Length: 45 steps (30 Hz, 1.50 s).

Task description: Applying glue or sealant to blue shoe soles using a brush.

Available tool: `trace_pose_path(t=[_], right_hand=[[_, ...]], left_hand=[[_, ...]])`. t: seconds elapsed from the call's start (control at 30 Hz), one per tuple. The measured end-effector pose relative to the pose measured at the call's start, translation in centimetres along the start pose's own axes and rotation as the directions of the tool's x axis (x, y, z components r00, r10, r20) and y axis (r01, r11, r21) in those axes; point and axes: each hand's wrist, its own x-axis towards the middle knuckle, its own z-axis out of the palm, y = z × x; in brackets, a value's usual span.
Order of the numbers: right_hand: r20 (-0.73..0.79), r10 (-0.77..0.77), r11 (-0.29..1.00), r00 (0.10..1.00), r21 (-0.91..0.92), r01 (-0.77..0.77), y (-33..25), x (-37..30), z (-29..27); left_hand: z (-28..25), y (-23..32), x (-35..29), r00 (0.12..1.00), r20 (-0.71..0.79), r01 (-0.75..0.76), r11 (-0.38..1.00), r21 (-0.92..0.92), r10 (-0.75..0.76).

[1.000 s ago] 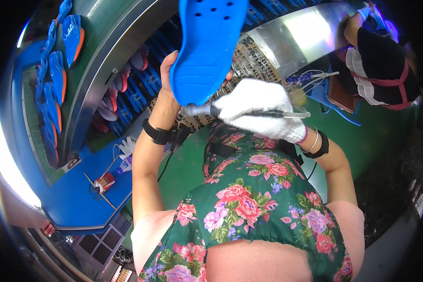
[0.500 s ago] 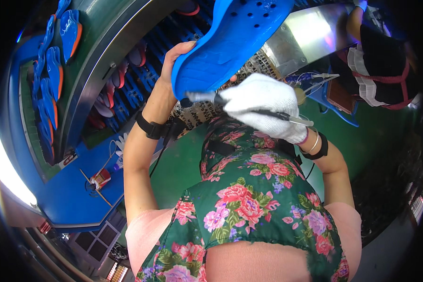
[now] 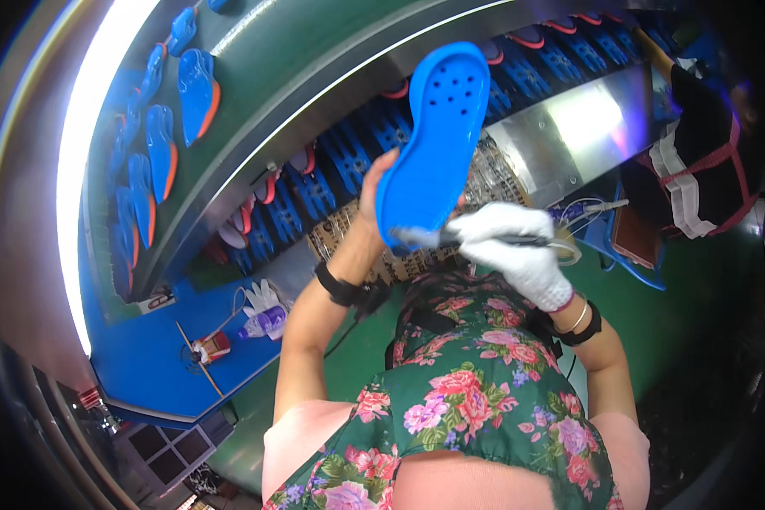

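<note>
Holding one blue shoe sole [image 3: 433, 149] up in the air, well apart from the right edge of the blue desk [image 3: 132, 353], in the bare left hand [image 3: 376, 189], with fingers wrapped behind it, thumb at its left rim and a fingertip showing past the right one. Pointing its toe end away from the body and a little rightward, with the heel end nearest the body and the long axis leaning slightly right of upright. Bearing near the toe a cluster of round holes, too small to count surely. Gripping one pen-like tool [image 3: 440, 238] in the white-gloved right hand [image 3: 514, 246], with fingers closed around it, aiming its blurred tip leftward at the heel; cannot tell whether touching. Trailing one pale hose [image 3: 572, 251] from its back end. Counting on the desk, near its right edge, one white glove [image 3: 263, 297], one purple bottle [image 3: 270, 321], one red container [image 3: 214, 347] and, just beside that, one thin stick [image 3: 187, 338]. Counting farther off, on a green surface [image 3: 255, 51], at least six orange-edged blue soles [image 3: 197, 98].
</note>
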Motion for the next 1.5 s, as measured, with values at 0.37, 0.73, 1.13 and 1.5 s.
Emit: trace_pose_path(t=[0.37, 0.73, 1.13, 1.5], right_hand=[[0.063, -0.608, 0.510, 0.791, -0.733, 0.450, -3.3, 6.0, -4.3], [-0.374, 0.064, 0.939, 0.925, 0.338, 0.071, -2.3, -0.3, -6.2], [-0.214, 0.152, 0.984, 0.965, 0.121, -0.128, 4.6, -0.1, -3.0], [-0.229, 0.297, 0.948, 0.927, 0.191, -0.256, 5.0, -0.9, -3.8]], left_hand=[[1.9, -3.4, 0.4, 0.994, -0.083, -0.069, 0.997, 0.035, 0.072], [7.6, 3.1, -0.6, 0.864, 0.425, -0.374, 0.910, 0.181, 0.271], [10.6, 20.1, 4.7, 0.781, -0.061, -0.572, 0.674, -0.467, 0.621], [16.8, 9.1, 9.7, 0.803, 0.006, -0.568, 0.760, 0.315, 0.596]])
